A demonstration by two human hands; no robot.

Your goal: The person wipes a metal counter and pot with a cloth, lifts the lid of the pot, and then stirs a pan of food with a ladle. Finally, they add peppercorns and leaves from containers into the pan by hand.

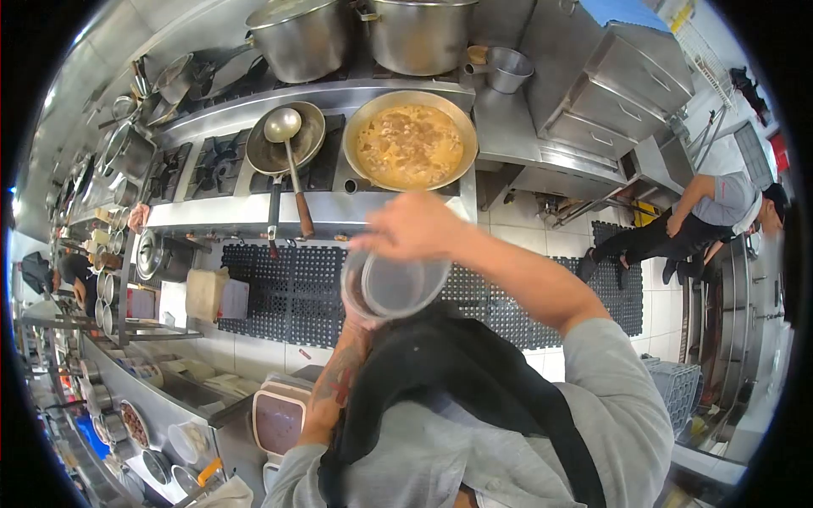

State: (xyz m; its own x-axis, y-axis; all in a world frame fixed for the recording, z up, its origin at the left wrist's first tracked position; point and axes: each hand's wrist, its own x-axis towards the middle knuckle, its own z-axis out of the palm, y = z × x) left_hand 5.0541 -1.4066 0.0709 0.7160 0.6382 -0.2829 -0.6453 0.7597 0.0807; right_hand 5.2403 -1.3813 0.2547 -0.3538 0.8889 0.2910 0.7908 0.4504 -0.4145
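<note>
A clear plastic container (396, 284) is held in front of the apron, its round opening facing up. Under and beside its left side, my left hand (360, 311) grips it, mostly hidden by the container. My right hand (406, 227) is above the container's far rim, fingers bent and blurred; whether it pinches anything cannot be made out. Beyond the hands, a wide pan (411, 140) of orange-yellow stew with lumps sits on the stove. Left of it, a ladle (283, 125) with a wooden handle rests across an empty frying pan (309, 140).
Large pots (301, 42) stand behind the stove (203, 212). A small metal pot (509, 70) is on the counter at right. Another person (720, 199) stands far right. A tub (279, 422) of brownish contents is at lower left, near a lidded pot (163, 256).
</note>
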